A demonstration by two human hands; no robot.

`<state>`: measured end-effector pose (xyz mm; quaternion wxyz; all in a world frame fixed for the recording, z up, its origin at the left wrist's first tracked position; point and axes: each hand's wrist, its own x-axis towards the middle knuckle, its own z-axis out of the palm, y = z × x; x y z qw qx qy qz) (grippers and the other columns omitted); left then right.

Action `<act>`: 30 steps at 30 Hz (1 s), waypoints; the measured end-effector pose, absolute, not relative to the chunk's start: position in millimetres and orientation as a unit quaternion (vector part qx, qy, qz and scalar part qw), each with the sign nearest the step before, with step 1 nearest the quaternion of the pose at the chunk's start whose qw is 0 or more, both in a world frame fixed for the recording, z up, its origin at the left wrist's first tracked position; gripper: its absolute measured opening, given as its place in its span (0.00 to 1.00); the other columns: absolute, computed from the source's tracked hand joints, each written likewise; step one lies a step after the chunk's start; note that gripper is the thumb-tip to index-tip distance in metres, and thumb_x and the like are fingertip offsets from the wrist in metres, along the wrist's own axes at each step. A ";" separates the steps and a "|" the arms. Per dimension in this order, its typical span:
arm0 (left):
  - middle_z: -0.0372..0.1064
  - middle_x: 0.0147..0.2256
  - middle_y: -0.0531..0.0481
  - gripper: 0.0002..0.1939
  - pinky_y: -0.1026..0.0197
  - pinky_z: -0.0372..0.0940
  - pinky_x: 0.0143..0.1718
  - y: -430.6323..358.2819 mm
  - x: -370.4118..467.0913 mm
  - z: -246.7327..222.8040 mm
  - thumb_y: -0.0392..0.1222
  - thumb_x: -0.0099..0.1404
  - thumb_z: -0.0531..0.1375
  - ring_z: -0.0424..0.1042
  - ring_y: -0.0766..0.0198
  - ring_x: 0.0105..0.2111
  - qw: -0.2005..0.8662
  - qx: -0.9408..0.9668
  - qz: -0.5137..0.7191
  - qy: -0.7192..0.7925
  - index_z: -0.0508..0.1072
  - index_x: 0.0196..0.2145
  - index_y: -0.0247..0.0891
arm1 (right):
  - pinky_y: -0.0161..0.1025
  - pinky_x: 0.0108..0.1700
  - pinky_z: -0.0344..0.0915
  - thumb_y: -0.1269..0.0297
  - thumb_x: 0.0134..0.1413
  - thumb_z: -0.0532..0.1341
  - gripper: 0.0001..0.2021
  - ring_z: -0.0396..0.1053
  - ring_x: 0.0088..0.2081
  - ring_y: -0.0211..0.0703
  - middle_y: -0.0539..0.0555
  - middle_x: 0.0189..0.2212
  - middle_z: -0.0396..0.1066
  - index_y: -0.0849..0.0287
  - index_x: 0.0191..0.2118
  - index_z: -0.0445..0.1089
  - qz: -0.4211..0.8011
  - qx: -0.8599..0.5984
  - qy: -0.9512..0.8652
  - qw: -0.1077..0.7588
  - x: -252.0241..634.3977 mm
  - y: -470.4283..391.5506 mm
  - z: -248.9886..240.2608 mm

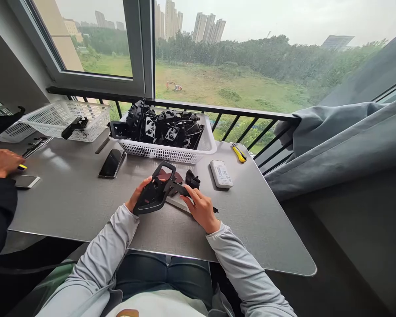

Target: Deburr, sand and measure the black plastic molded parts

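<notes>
Above the grey table, my left hand (139, 193) grips a black plastic frame part (153, 193) by its left side, fingers partly behind it. My right hand (200, 208) is closed round a thin dark strip-like tool (181, 189), whose left end touches or overlaps the part's right edge; its other end sticks out past the hand. Under and behind the part lie a dark reddish piece (176, 177) and a pale flat bar (178, 204). A small black piece (192, 179) sits just beyond my right hand.
A white basket (158, 150) full of black parts stands at the back, with a phone (112, 164) to its left. A white case (221, 174) and a yellow cutter (239, 153) lie right. Another white basket (92, 127) and a person's hand (3, 163) are left.
</notes>
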<state>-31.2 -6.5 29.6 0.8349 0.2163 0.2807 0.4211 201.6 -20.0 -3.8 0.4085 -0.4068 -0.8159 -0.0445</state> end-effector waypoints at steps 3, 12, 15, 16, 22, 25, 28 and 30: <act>0.78 0.40 0.40 0.23 0.61 0.67 0.44 -5.0 -32.9 27.1 0.50 0.68 0.53 0.77 0.59 0.38 0.835 0.209 0.423 0.283 0.76 0.46 0.28 | 0.33 0.23 0.61 0.57 0.68 0.52 0.18 0.68 0.22 0.37 0.54 0.26 0.72 0.63 0.53 0.70 -0.051 -0.420 -0.817 0.393 201.8 -22.0 -7.6; 0.79 0.39 0.40 0.23 0.62 0.68 0.41 -5.5 -30.7 25.4 0.49 0.68 0.52 0.77 0.60 0.37 0.838 0.190 0.426 0.285 0.77 0.45 0.26 | 0.33 0.24 0.60 0.56 0.68 0.51 0.20 0.68 0.22 0.37 0.55 0.27 0.72 0.61 0.55 0.69 -0.012 -0.437 -0.819 0.372 202.5 -25.5 -10.4; 0.78 0.39 0.39 0.23 0.62 0.68 0.42 -8.1 -29.5 28.5 0.49 0.66 0.55 0.77 0.58 0.37 0.833 0.195 0.436 0.281 0.76 0.46 0.26 | 0.33 0.25 0.62 0.57 0.67 0.52 0.19 0.69 0.24 0.38 0.55 0.28 0.73 0.61 0.56 0.69 -0.001 -0.452 -0.810 0.374 199.7 -26.5 -8.1; 0.78 0.39 0.39 0.22 0.61 0.68 0.42 -8.9 -29.3 29.3 0.49 0.65 0.56 0.77 0.57 0.38 0.830 0.195 0.442 0.279 0.76 0.46 0.26 | 0.33 0.26 0.62 0.57 0.67 0.53 0.19 0.69 0.24 0.38 0.55 0.28 0.73 0.61 0.56 0.69 -0.001 -0.460 -0.804 0.377 198.9 -26.4 -7.3; 0.79 0.34 0.47 0.12 0.58 0.70 0.40 -9.0 -30.1 23.8 0.46 0.61 0.61 0.77 0.58 0.34 0.769 0.136 0.540 0.314 0.77 0.38 0.35 | 0.35 0.27 0.66 0.59 0.66 0.52 0.19 0.69 0.24 0.39 0.56 0.31 0.74 0.61 0.57 0.67 0.003 -0.502 -0.758 0.417 196.9 -25.9 -4.6; 0.78 0.30 0.51 0.07 0.61 0.69 0.34 -8.0 -29.3 20.9 0.40 0.56 0.63 0.76 0.61 0.30 0.712 0.126 0.607 0.329 0.75 0.34 0.37 | 0.36 0.29 0.67 0.60 0.66 0.52 0.18 0.70 0.25 0.40 0.58 0.34 0.75 0.62 0.57 0.66 0.005 -0.478 -0.770 0.423 194.5 -29.6 -3.7; 0.77 0.30 0.51 0.08 0.62 0.69 0.33 -8.5 -26.7 23.3 0.40 0.53 0.65 0.76 0.61 0.31 0.681 0.141 0.643 0.320 0.75 0.32 0.38 | 0.36 0.31 0.68 0.61 0.67 0.52 0.18 0.72 0.27 0.41 0.58 0.34 0.76 0.62 0.57 0.64 0.004 -0.464 -0.783 0.415 191.6 -33.8 -2.4; 0.77 0.32 0.51 0.10 0.62 0.69 0.35 -9.6 -24.7 26.1 0.40 0.51 0.65 0.76 0.60 0.33 0.669 0.153 0.656 0.314 0.75 0.34 0.38 | 0.36 0.31 0.68 0.60 0.68 0.51 0.18 0.72 0.26 0.41 0.58 0.34 0.76 0.62 0.58 0.64 -0.001 -0.470 -0.783 0.408 190.8 -35.2 -1.2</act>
